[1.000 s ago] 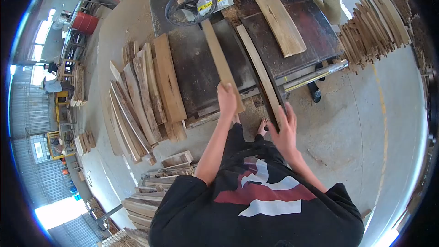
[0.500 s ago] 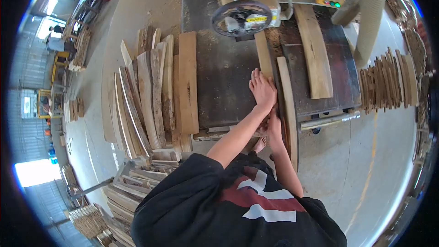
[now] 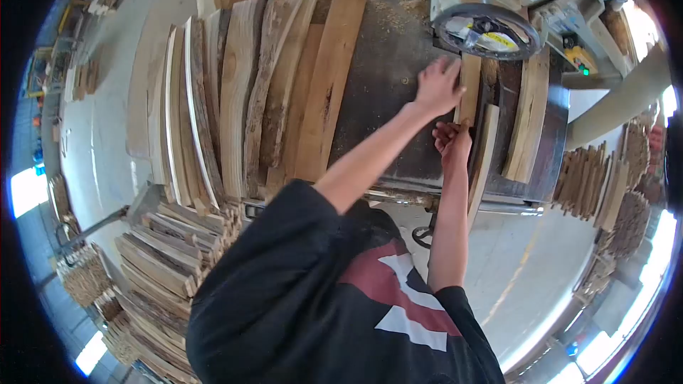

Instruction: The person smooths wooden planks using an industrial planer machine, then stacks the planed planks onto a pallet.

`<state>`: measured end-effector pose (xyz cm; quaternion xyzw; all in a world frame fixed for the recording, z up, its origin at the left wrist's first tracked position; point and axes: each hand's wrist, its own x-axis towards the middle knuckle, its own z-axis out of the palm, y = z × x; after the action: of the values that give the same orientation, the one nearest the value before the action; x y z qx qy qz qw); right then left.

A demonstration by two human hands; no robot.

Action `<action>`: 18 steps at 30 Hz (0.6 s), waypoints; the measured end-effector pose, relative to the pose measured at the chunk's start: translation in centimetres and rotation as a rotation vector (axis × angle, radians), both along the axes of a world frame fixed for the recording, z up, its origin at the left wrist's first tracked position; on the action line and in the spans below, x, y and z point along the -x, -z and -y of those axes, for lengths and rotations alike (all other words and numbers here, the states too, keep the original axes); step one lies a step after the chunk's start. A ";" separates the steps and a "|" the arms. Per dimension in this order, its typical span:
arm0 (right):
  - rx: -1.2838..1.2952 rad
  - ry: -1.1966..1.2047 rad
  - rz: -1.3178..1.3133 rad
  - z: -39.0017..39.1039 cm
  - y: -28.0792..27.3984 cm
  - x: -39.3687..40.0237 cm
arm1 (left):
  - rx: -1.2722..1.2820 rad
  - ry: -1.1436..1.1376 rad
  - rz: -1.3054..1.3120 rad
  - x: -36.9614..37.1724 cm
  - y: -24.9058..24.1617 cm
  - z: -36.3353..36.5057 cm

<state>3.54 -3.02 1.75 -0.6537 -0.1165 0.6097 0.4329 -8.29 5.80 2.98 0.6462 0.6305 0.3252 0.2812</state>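
Note:
My left hand (image 3: 439, 87) is slightly blurred, fingers spread, over the dark machine table (image 3: 388, 99) just left of a narrow board (image 3: 467, 89). Lower down, my right hand (image 3: 454, 144) is at the near end of that board, with its thumb against the end and its fingers curled beside it. The board's far end runs under the machine head behind a black handwheel (image 3: 487, 31). To its right is a pale curved strip (image 3: 484, 160), and beyond that a wider board (image 3: 528, 117) lies flat.
Several rough boards (image 3: 238, 92) lean side by side at the left, with a flat brown board (image 3: 334, 78) nearest the machine. More planks (image 3: 153, 256) are stacked at lower left. A thick hose (image 3: 619, 114) and stacked strips (image 3: 580, 181) are at right.
The view has shifted, bringing the left boards closer. My left hand has lifted off the narrow board and moved to its left. The board has slid farther under the machine head.

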 end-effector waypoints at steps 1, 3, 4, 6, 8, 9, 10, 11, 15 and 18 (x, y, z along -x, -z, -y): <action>0.011 0.016 -0.045 -1.1 0.8 -0.3 | -0.013 -0.033 0.026 3.4 -1.5 0.8; 0.025 0.013 -0.084 -3.4 1.9 -0.6 | -0.140 -0.214 -0.085 10.0 -3.2 3.9; 0.010 0.023 -0.108 -4.7 2.3 -0.8 | -0.149 -0.326 -0.168 12.7 -3.5 6.0; 0.007 0.031 -0.110 -7.3 2.5 -0.4 | -0.130 -0.466 -0.267 17.3 -3.8 10.5; -0.019 -0.030 -0.120 -9.5 2.6 -0.2 | -0.089 -0.484 -0.274 19.8 -3.8 15.0; -0.055 -0.089 -0.130 -10.0 2.6 -0.7 | 0.002 -0.471 -0.178 20.0 -4.0 17.0; -0.057 -0.084 -0.114 -10.3 2.2 -1.2 | 0.085 -0.457 -0.080 20.0 -4.1 18.4; -0.072 -0.141 -0.256 -10.8 1.8 -1.7 | 0.080 -0.452 -0.067 20.1 -3.6 19.6; -0.326 -0.116 -0.434 -6.6 2.2 -1.0 | 0.096 -0.323 -0.317 20.1 -4.2 21.7; -0.333 -0.078 -0.335 0.1 1.4 0.3 | 0.228 -0.241 0.770 20.3 -5.9 23.1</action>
<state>3.21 -3.09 0.33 -0.4581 -0.1671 0.6981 0.5243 -28.61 -17.27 8.86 0.3640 0.5825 0.5017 0.5258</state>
